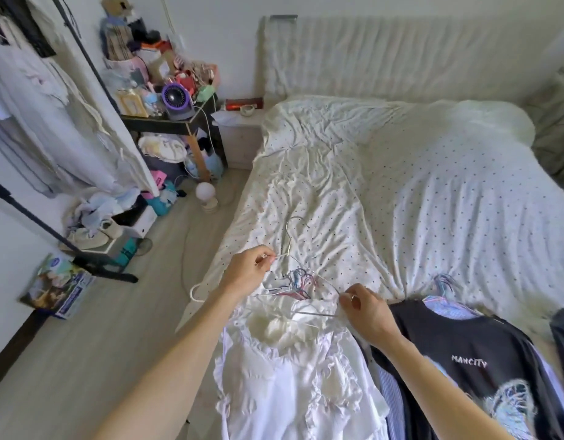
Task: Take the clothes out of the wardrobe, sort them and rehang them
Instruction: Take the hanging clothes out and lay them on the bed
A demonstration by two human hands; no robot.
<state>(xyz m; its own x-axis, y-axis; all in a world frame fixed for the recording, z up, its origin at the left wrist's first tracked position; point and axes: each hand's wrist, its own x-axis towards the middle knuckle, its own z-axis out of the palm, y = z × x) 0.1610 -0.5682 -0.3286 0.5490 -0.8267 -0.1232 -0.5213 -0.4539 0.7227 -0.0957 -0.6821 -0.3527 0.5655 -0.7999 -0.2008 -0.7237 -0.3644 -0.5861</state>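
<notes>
Head view, and we're looking down at the bed with the white polka-dot sheet (433, 201), where a thin silver wire hanger (309, 274) is up between both hands. The left hand (249, 271) pinches one shoulder end, fingertips pressed together on the wire; the right hand (365, 308) pinches the other end, low by the bottom bar. We judge this hanger light and springy, stiff enough to keep its shape yet easy to bend, so the two corners are the sensible places to hold it. Its long axis runs from upper left to lower right, and the hook (293, 228) points up and away toward the headboard. Just below lies the frilly white cotton dress (290, 369), soft and floppy, likely to slide off smooth wire. A tangle of coloured hangers (298, 285) sits beneath, and the black printed T-shirt (458, 350) lies to the right.
</notes>
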